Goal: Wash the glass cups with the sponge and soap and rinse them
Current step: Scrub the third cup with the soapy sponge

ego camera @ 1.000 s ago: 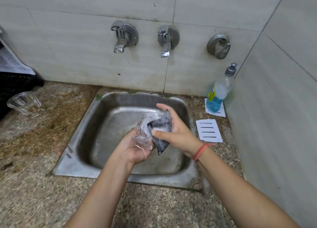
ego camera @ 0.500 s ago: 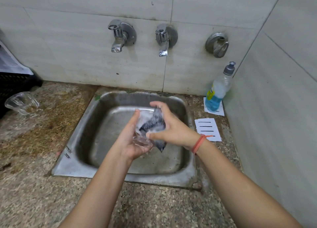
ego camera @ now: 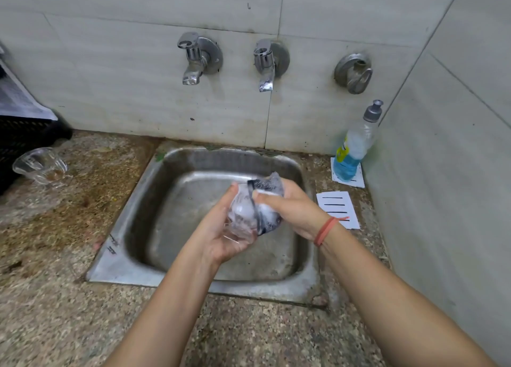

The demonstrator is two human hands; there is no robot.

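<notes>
At the centre of the frame, above the steel sink (ego camera: pixel 130 236), the person's left hand (ego camera: pixel 218 239) cradles a clear glass cup (ego camera: pixel 241 218) from below, fingers curled up around its side and the thumb raised along the cup's left edge. The cup is tilted, with its thick base towards the palm, and it is coated in white foam. The right hand (ego camera: pixel 296 209) grips a dark, sudsy sponge (ego camera: pixel 266 185), thumb on top and fingers wrapped behind, and presses it against the right side of the cup. Whether part of the sponge reaches inside the cup cannot be told. An orange band (ego camera: pixel 326 229) circles the right wrist.

A second glass cup (ego camera: pixel 40 166) lies on its side at the left edge of the frame, on the speckled stone counter (ego camera: pixel 55 297), well apart from the sink and just beside a black crate (ego camera: pixel 19 137). In the right corner, against the tiled wall, stands a soap bottle (ego camera: pixel 352 151) (blue liquid in the lower part, grey cap on top), resting on a white card (ego camera: pixel 357 180). A second white card with black lines (ego camera: pixel 336 205) lies just below it in the frame, near the right wrist.

On the wall in the upper part of the frame are two chrome taps (ego camera: pixel 196 59) (ego camera: pixel 266 65) and, to their right, a third metal fitting (ego camera: pixel 354 72). No water runs from either tap.
</notes>
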